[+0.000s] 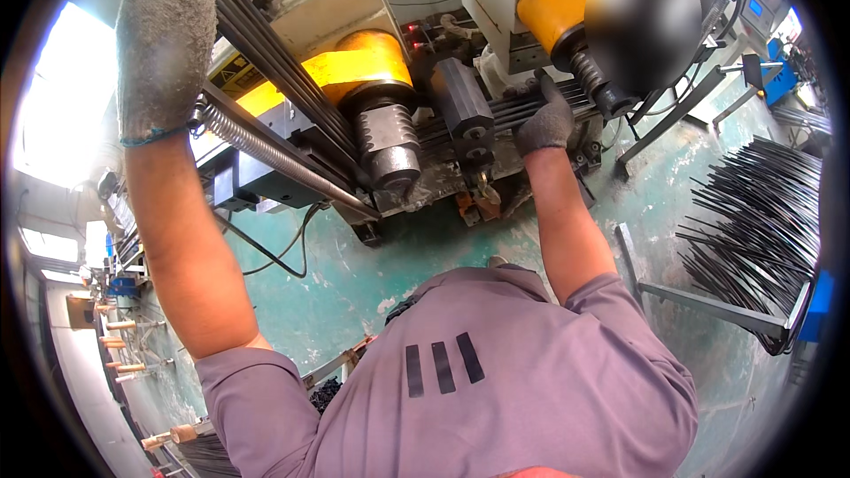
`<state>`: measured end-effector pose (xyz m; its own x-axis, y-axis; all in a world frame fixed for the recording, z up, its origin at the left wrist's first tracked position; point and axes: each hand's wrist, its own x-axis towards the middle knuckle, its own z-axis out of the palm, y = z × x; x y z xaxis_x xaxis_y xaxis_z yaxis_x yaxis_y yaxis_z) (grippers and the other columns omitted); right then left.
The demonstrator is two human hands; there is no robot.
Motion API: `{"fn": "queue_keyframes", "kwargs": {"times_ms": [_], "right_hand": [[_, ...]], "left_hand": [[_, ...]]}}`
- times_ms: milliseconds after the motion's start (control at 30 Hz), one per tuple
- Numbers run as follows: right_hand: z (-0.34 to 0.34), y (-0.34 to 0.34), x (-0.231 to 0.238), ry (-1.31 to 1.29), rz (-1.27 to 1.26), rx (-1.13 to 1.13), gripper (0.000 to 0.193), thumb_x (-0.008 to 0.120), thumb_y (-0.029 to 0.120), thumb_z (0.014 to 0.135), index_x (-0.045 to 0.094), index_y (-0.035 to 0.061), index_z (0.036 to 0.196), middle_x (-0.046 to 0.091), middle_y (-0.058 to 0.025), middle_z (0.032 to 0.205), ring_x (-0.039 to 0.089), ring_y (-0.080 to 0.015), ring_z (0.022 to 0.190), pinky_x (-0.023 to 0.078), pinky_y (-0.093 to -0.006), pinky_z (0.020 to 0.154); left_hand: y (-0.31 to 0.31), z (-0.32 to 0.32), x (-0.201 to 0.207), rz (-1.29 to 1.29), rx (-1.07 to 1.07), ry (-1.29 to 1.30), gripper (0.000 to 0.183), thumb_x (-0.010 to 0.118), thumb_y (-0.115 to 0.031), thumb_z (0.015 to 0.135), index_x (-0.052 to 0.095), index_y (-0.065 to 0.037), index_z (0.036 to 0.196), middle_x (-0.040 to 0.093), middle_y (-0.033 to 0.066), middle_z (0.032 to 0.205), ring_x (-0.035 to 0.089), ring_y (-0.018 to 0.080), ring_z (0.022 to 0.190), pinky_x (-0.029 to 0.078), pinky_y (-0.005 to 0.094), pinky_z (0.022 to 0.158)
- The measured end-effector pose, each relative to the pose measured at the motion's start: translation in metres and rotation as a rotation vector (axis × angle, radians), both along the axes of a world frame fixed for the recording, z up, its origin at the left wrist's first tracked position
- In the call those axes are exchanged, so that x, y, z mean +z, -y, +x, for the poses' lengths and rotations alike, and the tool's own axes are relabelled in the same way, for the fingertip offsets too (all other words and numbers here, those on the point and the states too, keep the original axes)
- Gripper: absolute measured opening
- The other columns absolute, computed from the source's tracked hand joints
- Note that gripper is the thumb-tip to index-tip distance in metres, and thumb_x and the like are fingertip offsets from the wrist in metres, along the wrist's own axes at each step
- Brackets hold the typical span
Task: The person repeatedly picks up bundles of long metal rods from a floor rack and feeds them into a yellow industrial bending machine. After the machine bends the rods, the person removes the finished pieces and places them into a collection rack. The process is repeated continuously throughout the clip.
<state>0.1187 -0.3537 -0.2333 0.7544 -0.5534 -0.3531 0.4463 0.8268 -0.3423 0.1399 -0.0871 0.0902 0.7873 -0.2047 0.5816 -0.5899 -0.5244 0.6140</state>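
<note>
My left hand [173,44], in a grey knit glove, is raised at the upper left. Its fingers wrap round a bundle of thin dark metal rods [288,71] that slants down toward the machine. Right of centre, my gloved right hand [544,124] grips more dark rods [509,113] lying across the machine bed, its thumb pointing up. Whether both sets of rods are one bundle is hidden behind a ridged steel spindle [390,142] under a yellow housing [363,66]. Between my hands stands a dark angular steel block [460,97].
A coil spring [257,155] runs beside the left rods. Another yellow housing [549,11] with a threaded shaft [589,71] is at upper right, partly covered by a blurred round patch. A large pile of dark rods [753,230] rests in a metal rack [717,305] at right.
</note>
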Motion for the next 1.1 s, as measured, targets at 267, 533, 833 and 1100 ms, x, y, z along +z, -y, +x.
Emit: {"fn": "queue_keyframes", "kwargs": {"times_ms": [267, 533, 833, 1100], "right_hand": [[-0.004, -0.004, 0.011, 0.033, 0.028, -0.004, 0.012, 0.055, 0.016, 0.095, 0.058, 0.0053, 0.09, 0.055, -0.0061, 0.071, 0.056, -0.0236, 0.062, 0.053, -0.041, 0.064], [-0.003, -0.003, 0.009, 0.044, 0.004, -0.006, 0.013, 0.055, 0.017, 0.095, 0.057, 0.0054, 0.09, 0.055, -0.0059, 0.07, 0.055, -0.0229, 0.063, 0.053, -0.0419, 0.065], [-0.007, -0.006, 0.006, 0.017, -0.034, 0.032, 0.018, 0.056, 0.018, 0.095, 0.062, 0.0049, 0.106, 0.059, -0.0065, 0.078, 0.061, -0.0273, 0.072, 0.051, -0.0414, 0.074], [-0.014, 0.0, -0.041, -0.013, -0.131, 0.105, 0.017, 0.053, 0.017, 0.098, 0.06, 0.0019, 0.101, 0.063, -0.0119, 0.083, 0.065, -0.03, 0.078, 0.055, -0.0458, 0.074]], "left_hand": [[0.005, -0.007, -0.001, -0.028, 0.009, 0.0, 0.033, 0.06, -0.021, 0.093, 0.061, -0.001, 0.12, 0.071, 0.0127, 0.099, 0.07, 0.0191, 0.091, 0.054, 0.0293, 0.085], [-0.002, 0.006, 0.006, -0.038, -0.072, -0.041, 0.032, 0.062, -0.017, 0.09, 0.062, 0.001, 0.117, 0.071, 0.0152, 0.097, 0.071, 0.0211, 0.087, 0.056, 0.0289, 0.081], [-0.009, -0.001, 0.017, -0.095, 0.038, -0.028, 0.034, 0.056, -0.012, 0.093, 0.059, 0.004, 0.122, 0.07, 0.0177, 0.102, 0.07, 0.0244, 0.093, 0.056, 0.0307, 0.086], [-0.032, 0.003, 0.005, 0.143, -0.122, -0.16, 0.036, 0.058, -0.013, 0.093, 0.056, 0.004, 0.125, 0.069, 0.0164, 0.104, 0.069, 0.0244, 0.094, 0.055, 0.0314, 0.089]]}}
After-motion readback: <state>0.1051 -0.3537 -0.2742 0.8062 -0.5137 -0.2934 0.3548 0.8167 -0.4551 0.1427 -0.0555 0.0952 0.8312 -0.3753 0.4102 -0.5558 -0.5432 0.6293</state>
